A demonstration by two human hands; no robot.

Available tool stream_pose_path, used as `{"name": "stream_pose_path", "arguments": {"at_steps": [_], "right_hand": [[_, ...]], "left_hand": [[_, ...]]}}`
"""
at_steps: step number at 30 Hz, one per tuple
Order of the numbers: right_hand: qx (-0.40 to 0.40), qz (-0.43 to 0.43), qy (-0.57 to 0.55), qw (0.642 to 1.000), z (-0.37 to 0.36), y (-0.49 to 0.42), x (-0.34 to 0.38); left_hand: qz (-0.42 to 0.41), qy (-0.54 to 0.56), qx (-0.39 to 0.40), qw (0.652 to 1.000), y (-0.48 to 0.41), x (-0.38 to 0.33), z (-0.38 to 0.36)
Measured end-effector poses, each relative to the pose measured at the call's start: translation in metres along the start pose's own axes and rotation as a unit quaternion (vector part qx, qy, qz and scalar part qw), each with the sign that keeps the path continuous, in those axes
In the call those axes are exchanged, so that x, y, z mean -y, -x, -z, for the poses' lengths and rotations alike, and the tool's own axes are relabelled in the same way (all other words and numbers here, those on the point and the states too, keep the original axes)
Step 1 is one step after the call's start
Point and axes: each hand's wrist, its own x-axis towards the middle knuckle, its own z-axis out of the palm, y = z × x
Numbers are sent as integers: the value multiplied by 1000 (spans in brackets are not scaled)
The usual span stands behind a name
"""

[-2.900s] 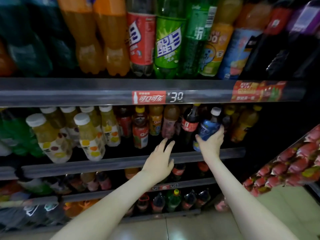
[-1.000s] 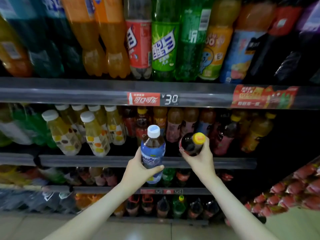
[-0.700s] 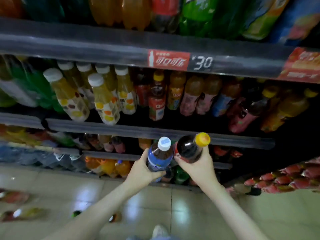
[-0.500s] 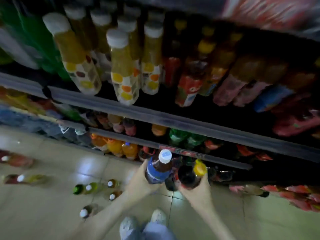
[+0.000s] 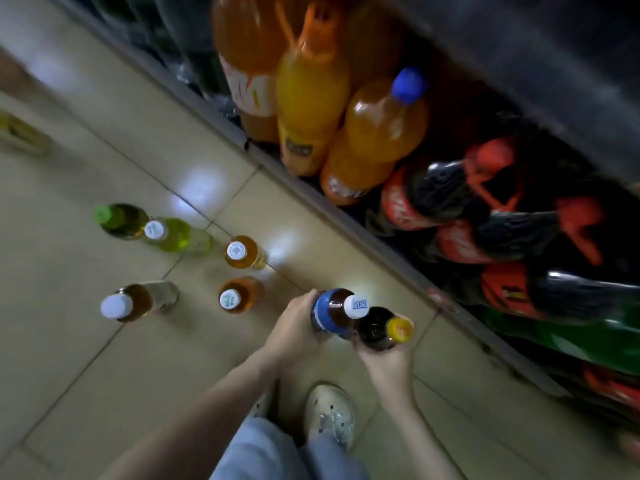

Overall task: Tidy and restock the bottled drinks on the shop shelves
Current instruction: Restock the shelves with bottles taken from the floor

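Note:
My left hand (image 5: 294, 332) grips a blue-labelled bottle (image 5: 334, 311) with a white cap, held low over the tiled floor. Touching it on the right is a dark bottle (image 5: 379, 329) with a yellow cap, held in my right hand (image 5: 388, 363). Both bottles are upright and seen from above. Several small bottles stand on the floor to the left: a green-capped one (image 5: 119, 220), a yellow-green one (image 5: 171, 233), two amber ones (image 5: 242, 252) (image 5: 239, 294) and a brown one (image 5: 130, 303). The bottom shelf edge (image 5: 346, 216) runs diagonally to the right.
Big orange soda bottles (image 5: 311, 98) and dark cola bottles with red labels (image 5: 485, 216) fill the bottom shelf. Green bottles (image 5: 588, 337) lie further right. My shoes (image 5: 329, 410) and trouser legs are just below my hands.
The view has swung down from the middle shelves to the floor. Both hands have carried their bottles down to near floor level, beside the standing bottles.

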Motion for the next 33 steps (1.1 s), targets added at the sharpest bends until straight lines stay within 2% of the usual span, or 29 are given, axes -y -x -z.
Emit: {"name": "stream_pose_path", "arguments": {"at_steps": [2, 3, 4, 6, 8, 10, 13, 15, 19, 23, 29, 33], "right_hand": [[-4, 19, 24, 1000, -20, -28, -30], [0, 27, 21, 999, -29, -37, -43], [6, 39, 29, 999, -37, -42, -56], [1, 69, 23, 997, -45, -47, -74], [-33, 91, 34, 995, -50, -45, -87], [-40, 106, 45, 992, -49, -37, -92], [2, 65, 54, 996, -41, -22, -79], [24, 23, 75, 997, -33, -9, -57], [37, -4, 117, 992, -11, 35, 17], [44, -12, 135, 990, 21, 86, 107], [103, 95, 220, 965, 64, 173, 280], [141, 185, 260, 937, 78, 230, 389]], "left_hand": [[3, -38, -10, 999, -12, 36, -13], [22, -49, 12, 998, -15, 52, -21], [8, -43, 18, 999, -17, 67, -31], [5, 3, 38, 999, -19, 89, -34], [-5, 42, 24, 999, -15, 111, -36], [15, 81, 35, 996, -2, 119, -34], [45, 98, 24, 994, 22, 100, -20], [83, 90, 45, 992, 41, 79, -10], [129, 66, 43, 988, 86, 14, 21], [117, 37, 8, 992, 125, -78, 72], [76, -53, -10, 996, 171, -233, 193], [64, -120, -63, 989, 209, -314, 272]]}}
